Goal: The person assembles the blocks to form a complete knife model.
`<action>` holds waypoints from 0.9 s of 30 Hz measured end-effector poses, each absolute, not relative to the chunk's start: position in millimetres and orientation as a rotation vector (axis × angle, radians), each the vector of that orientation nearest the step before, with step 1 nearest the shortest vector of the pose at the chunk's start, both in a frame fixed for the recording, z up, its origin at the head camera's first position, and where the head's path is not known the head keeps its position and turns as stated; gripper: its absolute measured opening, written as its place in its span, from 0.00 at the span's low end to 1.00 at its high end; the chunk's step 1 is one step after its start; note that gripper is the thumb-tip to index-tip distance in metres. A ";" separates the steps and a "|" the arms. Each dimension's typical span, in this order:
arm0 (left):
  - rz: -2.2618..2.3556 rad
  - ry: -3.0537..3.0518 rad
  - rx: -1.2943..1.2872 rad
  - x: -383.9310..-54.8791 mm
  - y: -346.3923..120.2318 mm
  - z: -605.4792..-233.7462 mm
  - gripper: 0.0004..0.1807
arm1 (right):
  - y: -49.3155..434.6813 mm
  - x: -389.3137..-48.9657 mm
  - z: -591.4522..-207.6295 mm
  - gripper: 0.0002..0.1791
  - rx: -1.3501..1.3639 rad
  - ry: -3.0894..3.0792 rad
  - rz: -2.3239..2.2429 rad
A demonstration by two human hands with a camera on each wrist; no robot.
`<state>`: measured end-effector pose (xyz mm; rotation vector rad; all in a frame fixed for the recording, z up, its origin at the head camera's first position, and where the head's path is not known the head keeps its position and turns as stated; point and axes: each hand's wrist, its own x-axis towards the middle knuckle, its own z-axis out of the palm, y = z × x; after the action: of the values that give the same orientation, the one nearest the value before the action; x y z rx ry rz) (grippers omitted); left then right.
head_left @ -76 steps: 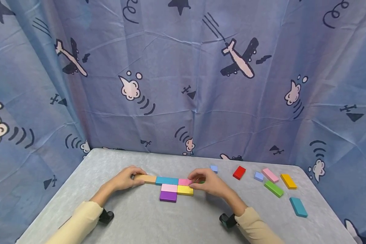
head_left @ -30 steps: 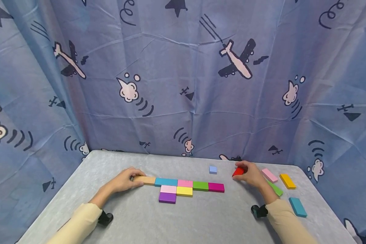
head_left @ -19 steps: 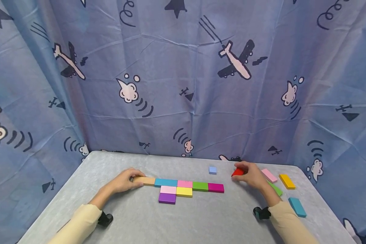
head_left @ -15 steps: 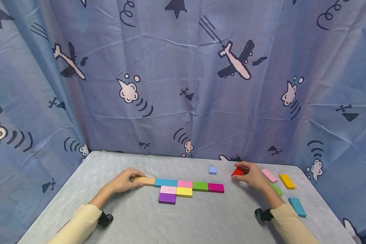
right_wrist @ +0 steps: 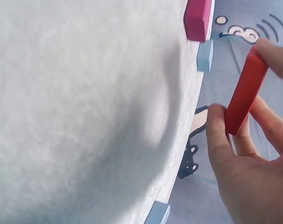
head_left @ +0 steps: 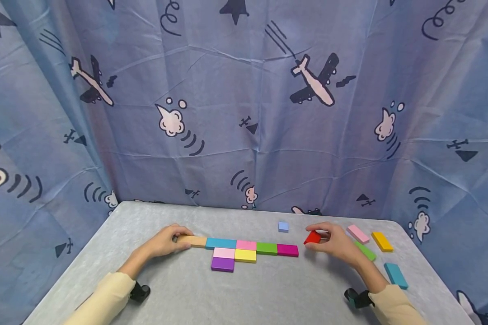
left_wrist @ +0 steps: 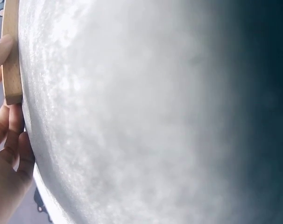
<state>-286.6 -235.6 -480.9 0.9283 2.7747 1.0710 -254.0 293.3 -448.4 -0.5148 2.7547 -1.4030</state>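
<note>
My left hand [head_left: 164, 241] holds the left end of a tan wooden block [head_left: 196, 241], thumb and fingers on its sides, as the left wrist view also shows. That block heads a row with a teal block [head_left: 221, 243], a pink block [head_left: 246, 245], a green block [head_left: 267, 248] and a magenta block [head_left: 288, 250]. Below the row lie a light pink block [head_left: 224, 253], a yellow block [head_left: 246, 256] and a purple block [head_left: 222, 264]. My right hand [head_left: 338, 245] pinches a tilted red block [right_wrist: 247, 90] between thumb and fingers, raised off the table to the right of the row.
A small light-blue block [head_left: 283, 227] lies behind the row. On the right side of the grey table [head_left: 268, 293] are a pink block [head_left: 358, 234], an orange-yellow block [head_left: 382, 242], a green block [head_left: 365, 251] and a teal block [head_left: 396, 276]. A patterned curtain [head_left: 211, 90] hangs behind.
My right hand left the row, where the magenta block now shows at the end, and took hold of the red block. It has since lifted it leftward and nearer. The left hand stayed.
</note>
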 end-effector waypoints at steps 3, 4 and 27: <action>1.074 2.778 0.928 -286.3 -235.6 -481.0 0.12 | 289.7 -249.4 -445.1 0.24 -0.503 2.717 -1.433; 1.075 2.779 0.934 -286.2 -235.7 -480.9 0.12 | 288.4 -248.1 -444.0 0.24 -0.497 2.700 -1.452; 1.043 2.789 0.915 -288.7 -236.8 -481.5 0.13 | 246.4 -231.8 -438.4 0.23 -0.676 2.463 -1.509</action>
<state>-288.7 -236.8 -481.5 0.9150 2.7895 1.0430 -231.8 246.4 -438.4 -0.6756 2.4630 -1.5093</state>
